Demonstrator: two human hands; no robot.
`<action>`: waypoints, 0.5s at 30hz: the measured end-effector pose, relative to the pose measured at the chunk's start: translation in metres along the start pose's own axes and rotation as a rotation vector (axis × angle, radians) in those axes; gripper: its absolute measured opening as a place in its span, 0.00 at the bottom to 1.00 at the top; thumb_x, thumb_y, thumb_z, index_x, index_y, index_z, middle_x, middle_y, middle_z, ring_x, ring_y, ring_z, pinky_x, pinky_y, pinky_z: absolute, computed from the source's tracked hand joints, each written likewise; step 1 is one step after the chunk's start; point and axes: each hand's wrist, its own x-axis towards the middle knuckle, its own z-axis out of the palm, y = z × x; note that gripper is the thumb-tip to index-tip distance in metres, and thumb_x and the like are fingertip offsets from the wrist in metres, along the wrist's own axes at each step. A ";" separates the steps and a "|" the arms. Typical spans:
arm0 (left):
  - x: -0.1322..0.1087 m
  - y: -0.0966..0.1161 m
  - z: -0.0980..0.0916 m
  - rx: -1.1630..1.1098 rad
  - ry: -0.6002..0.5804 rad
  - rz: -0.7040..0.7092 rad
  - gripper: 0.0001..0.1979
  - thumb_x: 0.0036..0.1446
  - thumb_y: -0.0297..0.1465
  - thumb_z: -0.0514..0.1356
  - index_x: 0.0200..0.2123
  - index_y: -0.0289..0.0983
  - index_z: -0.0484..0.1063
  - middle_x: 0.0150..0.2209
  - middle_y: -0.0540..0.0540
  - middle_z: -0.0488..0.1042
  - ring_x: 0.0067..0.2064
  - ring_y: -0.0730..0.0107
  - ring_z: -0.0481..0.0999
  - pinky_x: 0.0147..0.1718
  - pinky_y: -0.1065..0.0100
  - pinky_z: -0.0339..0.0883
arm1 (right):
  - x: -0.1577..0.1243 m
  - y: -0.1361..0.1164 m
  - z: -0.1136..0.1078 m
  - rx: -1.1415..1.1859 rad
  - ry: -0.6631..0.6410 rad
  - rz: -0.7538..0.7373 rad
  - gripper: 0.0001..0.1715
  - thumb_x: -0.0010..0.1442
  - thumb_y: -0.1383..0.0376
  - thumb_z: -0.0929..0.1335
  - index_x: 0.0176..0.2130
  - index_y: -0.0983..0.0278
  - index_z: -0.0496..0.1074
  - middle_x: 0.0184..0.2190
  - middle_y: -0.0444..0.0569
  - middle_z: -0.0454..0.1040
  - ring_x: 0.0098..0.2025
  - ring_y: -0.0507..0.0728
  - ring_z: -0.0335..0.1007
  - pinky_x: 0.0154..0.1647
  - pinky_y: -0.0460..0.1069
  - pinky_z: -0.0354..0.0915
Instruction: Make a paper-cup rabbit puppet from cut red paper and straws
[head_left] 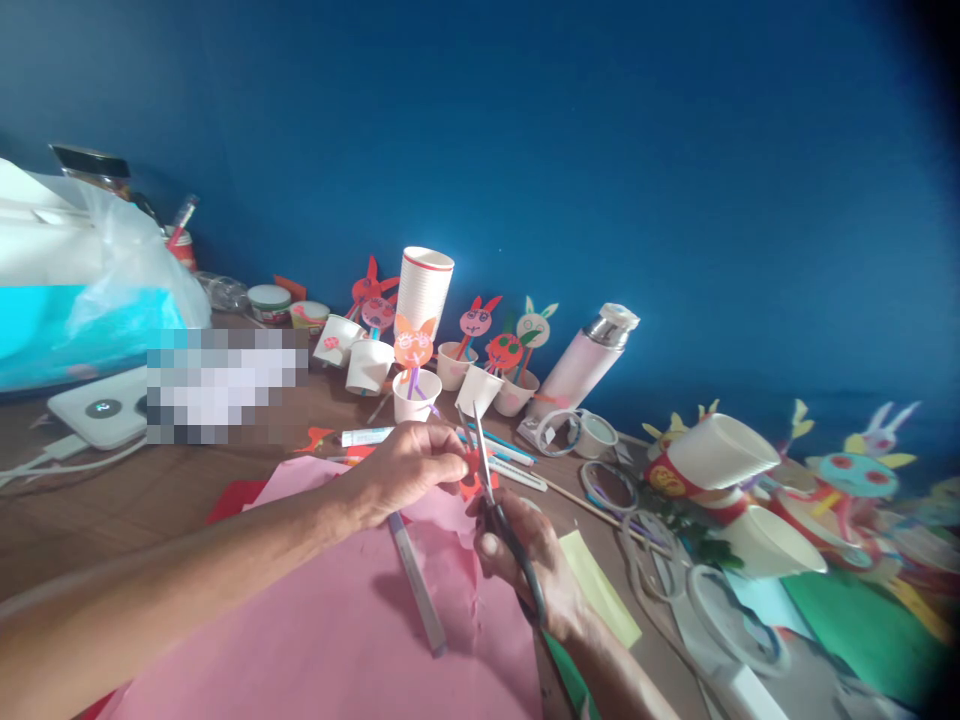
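Left hand (pixel 409 470): thumb and forefinger pinched on a small red paper piece (pixel 471 486), held above the near part of the bench (pixel 82 540). Right hand (pixel 531 535): wrapped round the dark handles of my scissors (pixel 482 455), blades slightly parted, pointing away from me, right beside the red piece; whether they bite into it, I cannot tell. Beneath both, a large pink sheet (pixel 315 610) with a capped-looking pale purple marker (pixel 417 590) lying across it. Beyond my hands, small white cups carrying paper animal faces; behind the orange face (pixel 413 346), a tall cup stack (pixel 425 283). A white flask (pixel 581 365) leans to their right.
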 end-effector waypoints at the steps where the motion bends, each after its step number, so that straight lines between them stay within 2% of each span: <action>1: 0.000 0.001 -0.001 0.016 -0.002 -0.006 0.04 0.43 0.24 0.58 0.19 0.35 0.70 0.20 0.51 0.72 0.24 0.75 0.69 0.28 0.72 0.62 | 0.000 -0.001 0.000 -0.012 -0.002 0.000 0.21 0.54 0.49 0.65 0.38 0.63 0.66 0.25 0.42 0.64 0.25 0.50 0.59 0.27 0.45 0.58; 4: 0.000 0.003 -0.004 0.065 -0.013 -0.014 0.04 0.43 0.24 0.58 0.20 0.35 0.70 0.17 0.52 0.71 0.23 0.75 0.68 0.26 0.72 0.60 | 0.000 -0.005 -0.002 -0.034 -0.011 0.012 0.21 0.54 0.49 0.65 0.37 0.64 0.67 0.23 0.42 0.63 0.25 0.50 0.59 0.27 0.44 0.57; 10: 0.004 0.002 -0.012 0.066 -0.118 -0.005 0.03 0.43 0.24 0.59 0.21 0.34 0.72 0.22 0.49 0.74 0.24 0.74 0.69 0.26 0.71 0.63 | 0.000 -0.010 -0.007 -0.035 -0.060 0.076 0.21 0.52 0.50 0.66 0.38 0.63 0.66 0.22 0.41 0.63 0.25 0.51 0.58 0.26 0.45 0.56; 15: 0.005 0.001 -0.014 0.107 -0.156 -0.005 0.04 0.44 0.24 0.58 0.21 0.33 0.73 0.22 0.48 0.74 0.23 0.74 0.69 0.25 0.71 0.63 | -0.001 -0.010 -0.014 -0.077 -0.092 0.080 0.18 0.50 0.54 0.69 0.36 0.64 0.68 0.25 0.43 0.63 0.27 0.51 0.58 0.26 0.44 0.56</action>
